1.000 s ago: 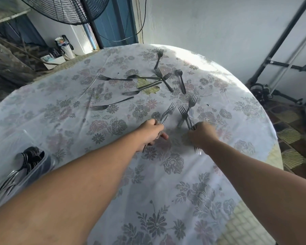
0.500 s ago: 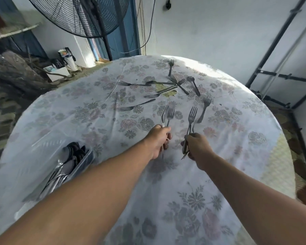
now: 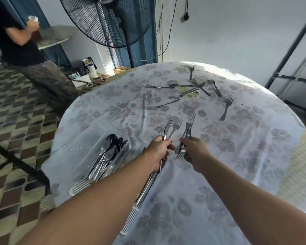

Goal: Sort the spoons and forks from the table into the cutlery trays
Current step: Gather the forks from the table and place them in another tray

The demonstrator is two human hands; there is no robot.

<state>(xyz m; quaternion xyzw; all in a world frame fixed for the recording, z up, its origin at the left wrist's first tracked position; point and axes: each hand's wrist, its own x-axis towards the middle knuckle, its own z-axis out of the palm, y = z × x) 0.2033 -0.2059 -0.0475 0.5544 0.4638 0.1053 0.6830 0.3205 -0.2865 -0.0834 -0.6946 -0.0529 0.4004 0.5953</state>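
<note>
Head view, frame centre: left hand point(image 3: 159, 149) and right hand point(image 3: 193, 151) each clasp stiff, slick, light forks point(image 3: 174, 127) by mid-handle, judged the best hold.

This looks like a plain dining or back room of a home or small eatery. A round table point(image 3: 254, 156) wears a white floral cloth under clear plastic, strewn with steel forks point(image 3: 226, 107). A large black pedestal fan point(image 3: 113, 22) stands by a blue door frame point(image 3: 136, 50), over patterned green-and-brown floor tiles point(image 3: 16, 121) and whitewashed walls point(image 3: 237, 32).
</note>
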